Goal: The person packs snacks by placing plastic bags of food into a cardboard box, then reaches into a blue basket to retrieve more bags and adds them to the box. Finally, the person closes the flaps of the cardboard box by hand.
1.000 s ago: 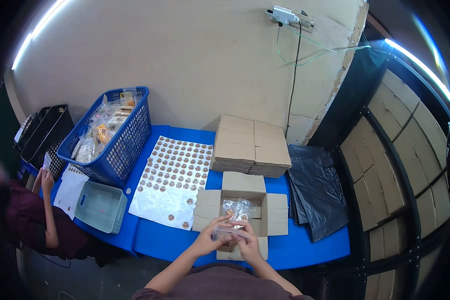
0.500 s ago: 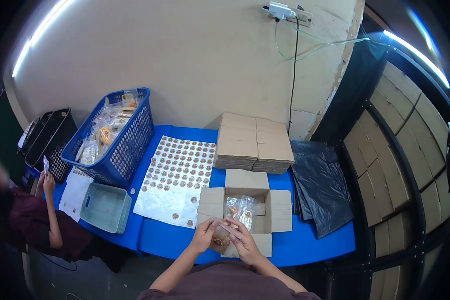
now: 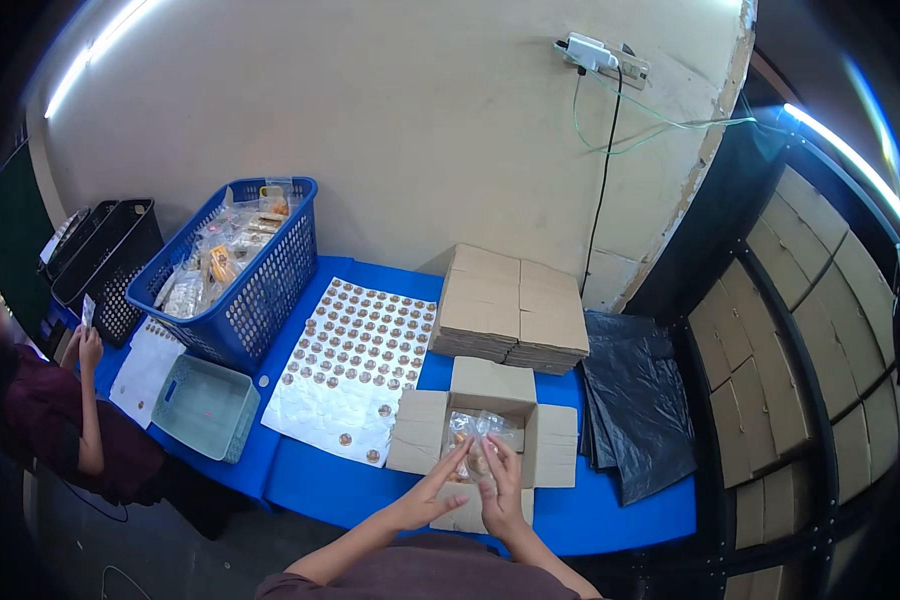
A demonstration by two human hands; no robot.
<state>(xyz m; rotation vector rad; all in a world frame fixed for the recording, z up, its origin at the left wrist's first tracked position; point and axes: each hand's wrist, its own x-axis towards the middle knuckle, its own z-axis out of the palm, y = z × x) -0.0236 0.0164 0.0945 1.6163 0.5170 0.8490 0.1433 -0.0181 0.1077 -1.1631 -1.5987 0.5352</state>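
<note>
An unfolded cardboard box [image 3: 545,445] with its flaps spread holds several clear plastic packets [image 3: 494,424]. My left hand [image 3: 434,500] reaches over the box's near side, fingers straight and thumb apart. Beside it my right hand [image 3: 503,492] is also stretched out, its fingertips pointing into the box. Between and under the fingertips of both hands lies a clear packet with brownish contents [image 3: 477,463]. The fingers seem to touch it but are not wrapped round it. Its lower part is hidden by my hands.
Left of the box lies a sheet of round stickers [image 3: 320,420]. Behind stand stacked flat cartons [image 3: 515,305]; black plastic bags [image 3: 638,400] lie right. A blue basket of packets [image 3: 260,300], a pale green tray [image 3: 205,410] and another person [image 3: 80,430] are at left. Shelves [image 3: 770,400] hold cartons at right.
Both hands have moved forward from the near edge into the box, taking the brownish packet with them. Their fingers have straightened from a pinch on it. The camera view has shifted slightly.
</note>
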